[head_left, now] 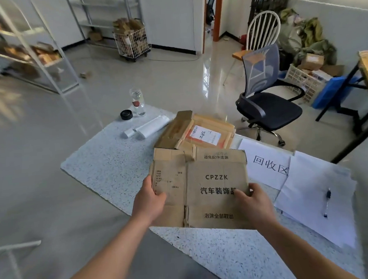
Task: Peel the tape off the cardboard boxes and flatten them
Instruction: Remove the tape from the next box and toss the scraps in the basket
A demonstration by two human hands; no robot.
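Two hands, left hand point(149, 199) and right hand point(253, 201), each gripping a side edge of flattened brown printed cardboard box point(213, 180), held over speckled white desk point(107, 164) centre, apparently for stacking; second brown labelled cardboard box point(199, 132) rests at far edge.

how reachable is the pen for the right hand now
Probably not yet: the right hand grips the flattened box. Nothing covers the pen on the paper, so letting go should suffice.
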